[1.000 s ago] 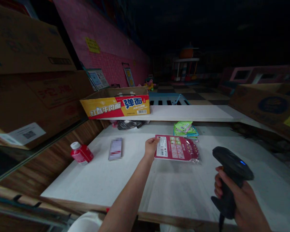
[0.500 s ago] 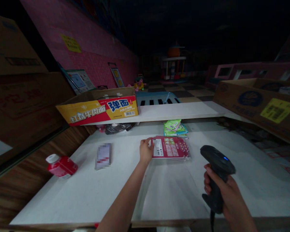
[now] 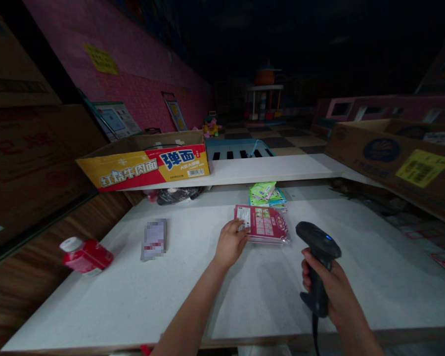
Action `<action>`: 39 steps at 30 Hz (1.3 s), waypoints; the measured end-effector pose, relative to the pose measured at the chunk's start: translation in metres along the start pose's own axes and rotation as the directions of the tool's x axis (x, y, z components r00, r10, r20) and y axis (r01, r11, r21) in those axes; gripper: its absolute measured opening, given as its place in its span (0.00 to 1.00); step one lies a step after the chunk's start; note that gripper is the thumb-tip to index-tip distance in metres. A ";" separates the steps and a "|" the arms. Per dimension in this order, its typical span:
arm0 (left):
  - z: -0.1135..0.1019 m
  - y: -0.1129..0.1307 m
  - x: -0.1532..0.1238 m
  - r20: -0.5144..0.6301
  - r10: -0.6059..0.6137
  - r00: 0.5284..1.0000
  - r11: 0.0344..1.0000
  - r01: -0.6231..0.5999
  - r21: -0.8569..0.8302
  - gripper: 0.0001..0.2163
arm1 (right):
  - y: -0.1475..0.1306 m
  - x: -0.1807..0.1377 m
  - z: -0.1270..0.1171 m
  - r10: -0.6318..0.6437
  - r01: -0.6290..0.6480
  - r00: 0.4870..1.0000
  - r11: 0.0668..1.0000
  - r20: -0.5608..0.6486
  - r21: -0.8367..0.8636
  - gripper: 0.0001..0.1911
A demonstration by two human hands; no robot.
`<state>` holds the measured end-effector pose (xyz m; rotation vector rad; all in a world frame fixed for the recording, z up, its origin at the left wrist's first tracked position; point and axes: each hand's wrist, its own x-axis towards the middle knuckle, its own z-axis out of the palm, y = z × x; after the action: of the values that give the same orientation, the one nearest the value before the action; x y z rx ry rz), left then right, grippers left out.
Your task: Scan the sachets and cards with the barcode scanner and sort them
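A stack of flat pink packets in clear plastic sleeves [image 3: 265, 225] lies on the white counter [image 3: 163, 296]. My left hand [image 3: 232, 242] rests over its near left corner, the fingers stretched and slightly apart on the printed top packet, partly covering the white label. My right hand [image 3: 328, 284] is closed round the handle of a black barcode scanner [image 3: 319, 242], raised over the counter right of the stack. A small blue light shows on the scanner, and its cable hangs downward. Just behind the pink stack are several green and blue packets [image 3: 265, 194].
A red bottle with a white cap [image 3: 87, 256] lies at the left, near a small blurred-out pack [image 3: 155, 240]. A raised white shelf [image 3: 267, 168] at the back carries a yellow and red noodle carton [image 3: 148, 165] and a brown carton [image 3: 385, 151]. Larger cartons [image 3: 33, 153] stand far left.
My left hand has shifted from pinching the pink stack's left end to lying over its near corner. The scanner sits slightly further left in view, still in my right hand. The view has shifted slightly.
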<state>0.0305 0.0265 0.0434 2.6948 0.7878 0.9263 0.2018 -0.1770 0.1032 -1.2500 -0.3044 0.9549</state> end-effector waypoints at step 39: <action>0.003 0.009 0.003 -0.178 -0.581 0.794 0.807 0.534 -0.254 0.15 | 0.025 0.057 -0.002 0.100 -0.123 0.990 0.961 0.104 0.247 0.20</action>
<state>0.0378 0.0205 0.0457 2.0019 1.3739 1.1128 0.2259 -0.1357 0.0632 -0.9988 -0.1773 1.1131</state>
